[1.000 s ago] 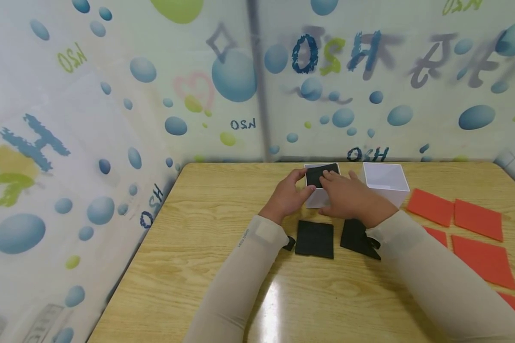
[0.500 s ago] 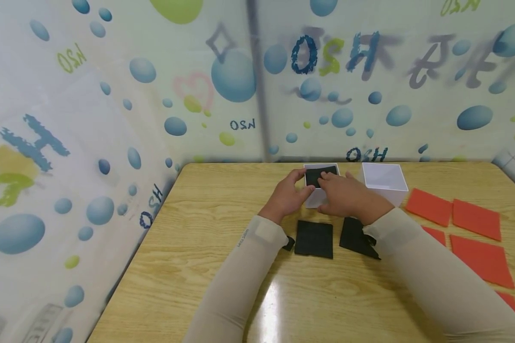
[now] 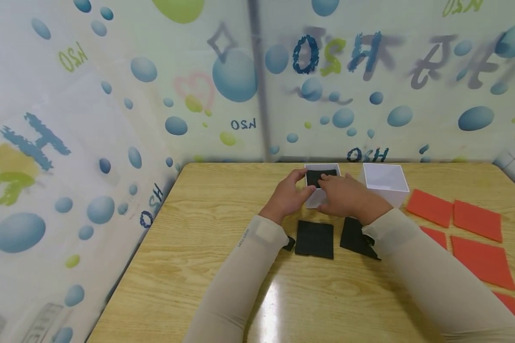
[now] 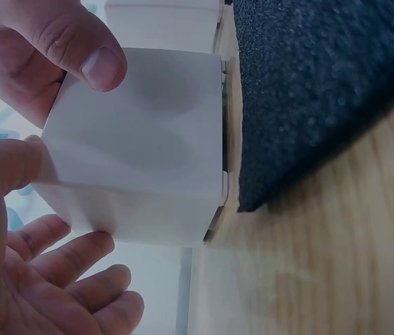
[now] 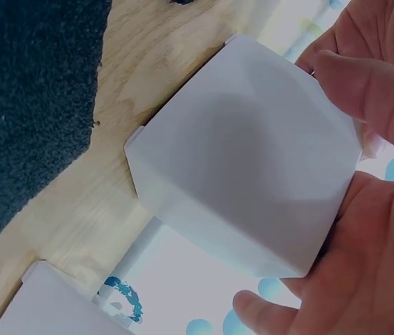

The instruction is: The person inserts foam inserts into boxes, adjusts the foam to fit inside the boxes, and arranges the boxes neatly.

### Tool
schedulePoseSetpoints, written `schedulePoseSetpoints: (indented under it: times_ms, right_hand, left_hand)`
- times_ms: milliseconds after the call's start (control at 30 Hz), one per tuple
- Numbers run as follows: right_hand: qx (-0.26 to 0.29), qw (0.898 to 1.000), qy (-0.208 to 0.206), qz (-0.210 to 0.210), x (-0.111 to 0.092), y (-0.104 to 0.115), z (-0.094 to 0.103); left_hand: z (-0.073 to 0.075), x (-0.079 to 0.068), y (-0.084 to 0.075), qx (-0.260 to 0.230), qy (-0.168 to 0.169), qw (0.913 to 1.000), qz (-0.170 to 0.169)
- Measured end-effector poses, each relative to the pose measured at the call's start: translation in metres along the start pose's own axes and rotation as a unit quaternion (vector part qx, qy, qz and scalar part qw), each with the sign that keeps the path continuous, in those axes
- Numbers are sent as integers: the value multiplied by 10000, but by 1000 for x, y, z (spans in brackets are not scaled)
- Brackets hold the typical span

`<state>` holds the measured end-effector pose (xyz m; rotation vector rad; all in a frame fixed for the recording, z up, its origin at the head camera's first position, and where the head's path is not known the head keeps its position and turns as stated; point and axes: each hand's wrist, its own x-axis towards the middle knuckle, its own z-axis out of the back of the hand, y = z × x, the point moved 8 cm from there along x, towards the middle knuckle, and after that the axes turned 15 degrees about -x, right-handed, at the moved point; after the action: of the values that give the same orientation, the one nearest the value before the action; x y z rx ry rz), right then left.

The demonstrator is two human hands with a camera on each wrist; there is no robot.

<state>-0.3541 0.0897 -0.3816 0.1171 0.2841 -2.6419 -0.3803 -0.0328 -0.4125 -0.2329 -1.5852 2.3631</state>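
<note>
A small white box (image 3: 315, 199) stands near the table's back edge, a black foam square (image 3: 313, 177) lying inside, below the rim. My left hand (image 3: 285, 196) holds the box at its left side, thumb at the front and fingers along the side wall. Extended fingers of my right hand (image 3: 349, 195) press on the foam from above, covering its right part. In the left wrist view, the right thumb (image 4: 104, 68) lies over the top of the box's front wall (image 4: 141, 132). From the right wrist view, the foam inside is hidden behind the box wall (image 5: 238, 139).
A second white box (image 3: 388, 196) stands to the right. In front lie a black foam square (image 3: 314, 239), another black piece (image 3: 356, 238) partly under the right sleeve, and a black scrap (image 3: 289, 243). Several red foam squares (image 3: 478, 220) lie at the right. A patterned curtain (image 3: 223, 143) hangs behind.
The black foam has sunk deeper into the box, its back edge dropping from the rim to below it. The right fingers have gone slightly down with it; the left hand keeps its place.
</note>
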Motion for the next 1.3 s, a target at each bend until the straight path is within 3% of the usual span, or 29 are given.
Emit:
schedulePoseSetpoints:
  times_ms: [300,700,967,1300]
  right_hand:
    - [149,9998,-148,-30,-1,0,-5]
    - [474,9968,-646,-50,-9,-6,-9]
    - [799,9933,-836,-86,-34,-8,6]
    - [1355,9878,-757,-103,-67,-1,23]
  left_hand:
    - [0,0,1,5,-2,10000,31]
    - [0,0,0,67,-16,10000,0]
    - [0,-1,-1,144,-79,9999,-21]
    - [-1,-2,0,126,-111,9998,52]
